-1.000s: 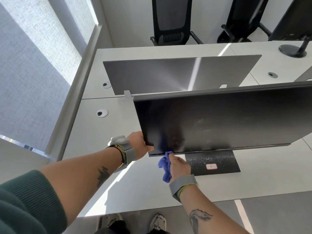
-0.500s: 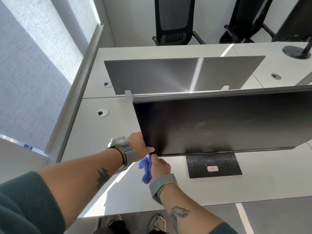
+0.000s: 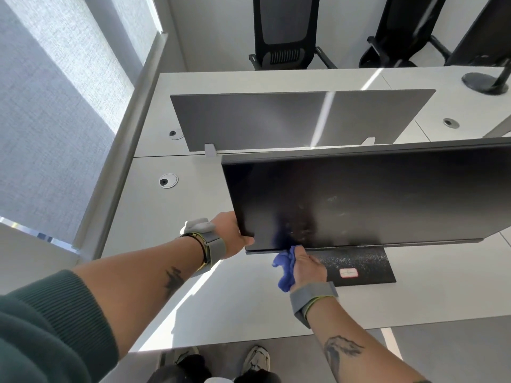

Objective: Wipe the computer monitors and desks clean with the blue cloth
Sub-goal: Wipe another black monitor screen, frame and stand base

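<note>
Fingers of the right hand (image 3: 307,265) pinch the blue cloth (image 3: 284,269) at the bottom edge of the monitor (image 3: 387,189); the left hand (image 3: 231,233) grips its lower corner. Smudges (image 3: 331,201) show mid-screen, so overlapping upward strokes seem wise.

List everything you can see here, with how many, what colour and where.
monitor: one, black, on the near desk, screen smudged
stand base: one, black and speckled, under the monitor
blue cloth: one, blue, at the monitor's bottom edge
desks: several, pale grey, joined
divider panel: one, grey, upright between near and far desks
cable grommets: three, silver-rimmed, in the desktops
office chairs: two, black, beyond the far desks
second monitor: one, black, far right, mostly cut off
window blinds: grey, along the left
shoes: two, pale, on the floor
wristbands: two, grey, one per wrist
left hand: grips the monitor's lower left corner
right hand: holds the cloth bunched
</note>
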The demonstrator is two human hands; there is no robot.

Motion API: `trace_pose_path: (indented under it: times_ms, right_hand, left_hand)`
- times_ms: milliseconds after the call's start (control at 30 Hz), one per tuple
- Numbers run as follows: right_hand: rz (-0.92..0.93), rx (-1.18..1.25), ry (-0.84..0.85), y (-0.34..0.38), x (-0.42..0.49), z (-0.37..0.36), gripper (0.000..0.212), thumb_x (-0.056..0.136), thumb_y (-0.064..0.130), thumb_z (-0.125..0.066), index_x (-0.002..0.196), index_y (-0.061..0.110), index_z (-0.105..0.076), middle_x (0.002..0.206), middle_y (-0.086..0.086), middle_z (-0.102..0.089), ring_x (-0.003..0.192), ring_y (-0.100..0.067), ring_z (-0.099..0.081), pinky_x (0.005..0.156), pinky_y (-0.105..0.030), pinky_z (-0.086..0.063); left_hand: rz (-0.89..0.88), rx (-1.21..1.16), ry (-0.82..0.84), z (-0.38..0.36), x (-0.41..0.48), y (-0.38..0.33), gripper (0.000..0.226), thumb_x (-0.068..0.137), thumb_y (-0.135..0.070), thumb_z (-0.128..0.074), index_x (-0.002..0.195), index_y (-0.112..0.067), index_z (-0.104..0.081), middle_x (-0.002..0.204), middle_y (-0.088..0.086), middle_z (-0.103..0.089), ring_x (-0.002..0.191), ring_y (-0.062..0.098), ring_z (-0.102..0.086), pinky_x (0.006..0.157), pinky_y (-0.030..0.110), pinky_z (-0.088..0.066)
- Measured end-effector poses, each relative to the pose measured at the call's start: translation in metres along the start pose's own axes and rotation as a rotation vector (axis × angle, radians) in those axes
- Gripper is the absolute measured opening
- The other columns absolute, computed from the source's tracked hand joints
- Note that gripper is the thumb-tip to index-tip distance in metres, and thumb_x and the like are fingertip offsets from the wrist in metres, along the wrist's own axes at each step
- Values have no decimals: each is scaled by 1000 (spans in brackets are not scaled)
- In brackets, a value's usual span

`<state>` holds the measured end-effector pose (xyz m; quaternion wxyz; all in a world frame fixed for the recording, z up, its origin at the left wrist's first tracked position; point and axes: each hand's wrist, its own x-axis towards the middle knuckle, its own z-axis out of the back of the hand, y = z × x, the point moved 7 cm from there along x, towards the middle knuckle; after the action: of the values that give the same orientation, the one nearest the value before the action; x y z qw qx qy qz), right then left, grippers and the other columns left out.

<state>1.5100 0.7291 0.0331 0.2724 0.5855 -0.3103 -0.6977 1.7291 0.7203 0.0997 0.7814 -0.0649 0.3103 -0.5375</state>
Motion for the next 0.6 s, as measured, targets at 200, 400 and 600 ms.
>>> trace_pose_path:
  times_ms: [200,400,600]
  right_hand:
    - [-53,-1,122,-14,-17,-48,33,97,15,-49,67,2,-48,36,0,-51,22,-20,-36,32,-17,-20]
    - [-84,59,187,-40,-31,-101,32,83,28,-58,60,7,-50,43,-12,-52,32,-26,-40,42,-23,-31]
    - [-64,-425,403,-45,-29,-104,32,87,33,-59,62,13,-58,62,-7,-59,56,-26,-51,52,-28,-38]
  left_hand:
    - [-16,42,-30,3,2,-6,31,85,-38,-74,112,-23,-69,101,-1,-69,89,25,-63,83,32,-52]
    - [3,49,-21,3,4,-4,42,87,-38,-73,124,-20,-65,114,3,-69,101,28,-64,84,30,-49]
    - [40,33,14,2,4,-2,45,85,-43,-73,124,-22,-65,113,1,-70,99,28,-66,93,37,-53]
